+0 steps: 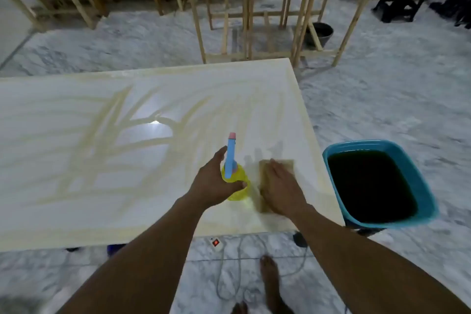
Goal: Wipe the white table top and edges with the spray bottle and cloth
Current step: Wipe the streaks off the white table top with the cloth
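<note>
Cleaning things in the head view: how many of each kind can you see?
yellow plastic spray bottle: 1
flat tan cloth: 1
blue plastic tub of dark liquid: 1
Total: 3

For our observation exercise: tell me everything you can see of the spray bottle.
The spray bottle has a translucent yellow plastic body and a blue head with a pink nozzle pointing away from the person. It is upright, seemingly standing on the table near the front right corner. The left hand grips its body; the cloth lies just right of it.
</note>
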The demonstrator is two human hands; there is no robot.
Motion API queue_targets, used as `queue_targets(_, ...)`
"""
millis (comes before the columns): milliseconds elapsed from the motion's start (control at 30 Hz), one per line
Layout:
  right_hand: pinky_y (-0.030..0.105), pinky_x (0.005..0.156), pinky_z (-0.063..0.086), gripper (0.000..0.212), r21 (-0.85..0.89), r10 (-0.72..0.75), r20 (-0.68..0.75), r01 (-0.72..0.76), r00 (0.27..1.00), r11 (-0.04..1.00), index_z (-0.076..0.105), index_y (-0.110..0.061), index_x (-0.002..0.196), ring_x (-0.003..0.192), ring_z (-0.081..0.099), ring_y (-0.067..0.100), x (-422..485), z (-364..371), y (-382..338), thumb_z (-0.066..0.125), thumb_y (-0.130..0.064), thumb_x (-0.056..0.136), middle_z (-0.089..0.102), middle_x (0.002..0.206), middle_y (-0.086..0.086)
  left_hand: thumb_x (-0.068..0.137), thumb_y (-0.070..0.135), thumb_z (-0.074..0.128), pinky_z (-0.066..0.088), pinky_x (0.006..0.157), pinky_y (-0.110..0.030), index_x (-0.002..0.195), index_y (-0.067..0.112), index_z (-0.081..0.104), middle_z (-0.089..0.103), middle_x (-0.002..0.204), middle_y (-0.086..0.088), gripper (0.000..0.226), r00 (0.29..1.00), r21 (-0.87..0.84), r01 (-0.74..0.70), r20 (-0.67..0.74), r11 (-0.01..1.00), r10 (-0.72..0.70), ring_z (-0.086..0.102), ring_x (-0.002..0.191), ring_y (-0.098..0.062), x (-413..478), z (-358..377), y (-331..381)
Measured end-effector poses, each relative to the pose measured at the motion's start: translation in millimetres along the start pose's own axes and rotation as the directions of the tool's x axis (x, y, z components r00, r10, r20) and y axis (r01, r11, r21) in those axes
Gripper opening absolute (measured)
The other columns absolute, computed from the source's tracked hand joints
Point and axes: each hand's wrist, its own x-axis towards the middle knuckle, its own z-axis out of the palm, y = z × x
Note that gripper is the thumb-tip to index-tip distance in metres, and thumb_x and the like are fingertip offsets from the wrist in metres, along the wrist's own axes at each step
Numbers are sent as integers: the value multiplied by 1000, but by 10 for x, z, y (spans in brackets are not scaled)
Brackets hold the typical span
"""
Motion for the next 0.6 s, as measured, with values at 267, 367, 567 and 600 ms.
queue_targets(267, 53, 120, 15, 84, -138, -6, -101, -8, 995, 990, 15, -7, 157, 152, 11, 32, 53, 486, 167, 37, -57, 93, 13, 164, 14, 96, 42, 68, 57, 85, -35, 120, 12, 67, 77, 114, -5, 38, 936, -91, -105, -344, 990, 68, 74, 104, -24, 296, 288, 61)
queue_targets(367, 54, 120, 20, 76, -69, -6, -104, -1, 995, 998, 17, -7, 156, 153, 7, 27, 88, 517, 202, 41, -30, 88, 9, 165, 8, 93, 31, 59, 60, 79, -44, 130, 21, 63, 76, 103, -9, 38, 924, -136, -87, -382, 987, 29, 75, 88, -31, 389, 298, 130)
queue_targets(567, 39, 99, 46, 41, 704, 233, 72, -215, 970, 677, 54, -22, 140, 122, 56, 29, 144, -194, 153, 48, -22, 100, 57, 138, 11, 81, 27, 52, 59, 86, -38, 132, 29, 62, 70, 115, 10, 52, 952, -199, -34, -303, 979, -29, 70, 90, -17, 496, 183, 468)
queue_targets(600, 34, 84, 52, 34, 830, 321, 221, -350, 921, 433, 63, -25, 129, 102, 64, 28, 196, -440, 119, 53, -35, 99, 67, 119, 11, 79, 26, 52, 60, 86, -43, 128, 29, 63, 69, 115, 13, 50, 957, -205, -31, -289, 978, -30, 70, 86, -21, 502, 159, 502)
